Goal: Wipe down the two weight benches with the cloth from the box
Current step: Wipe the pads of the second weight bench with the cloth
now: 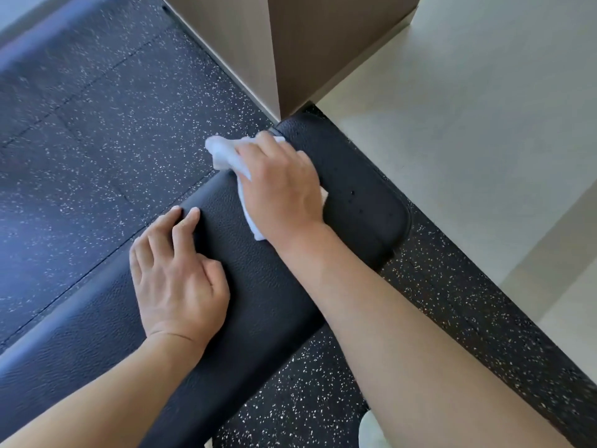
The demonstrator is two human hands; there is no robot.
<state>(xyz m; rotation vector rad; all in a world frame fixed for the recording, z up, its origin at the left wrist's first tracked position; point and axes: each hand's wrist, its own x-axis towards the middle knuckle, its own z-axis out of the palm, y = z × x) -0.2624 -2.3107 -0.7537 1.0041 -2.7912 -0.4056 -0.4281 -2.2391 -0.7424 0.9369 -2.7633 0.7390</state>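
At the far left lies the black rubber floor flecked with white [97, 130], its tile seams running diagonally. Across it, from the lower left up toward the middle, stretches a black padded weight bench with grained leather-like upholstery [258, 286]. The left hand [177, 279] rests flat on the near-left edge of that pad, fingers straight and slightly spread, holding nothing, its fingertips reaching over the pad's left rim. Just to the right and farther up the pad, the right hand [281, 185] presses down on a crumpled white cloth [223, 153]; the fingers curl over the cloth, which bunches out beyond the fingertips at the upper left and shows again in a strip beneath the thumb side of the palm and in a small corner at the right of the hand. The cloth lies between the palm and the upholstery, near the rounded far end of the pad. Beyond that end stands a brown wood-grain panelled corner [274, 53], and to the right spreads a pale cream smooth floor [468, 124].
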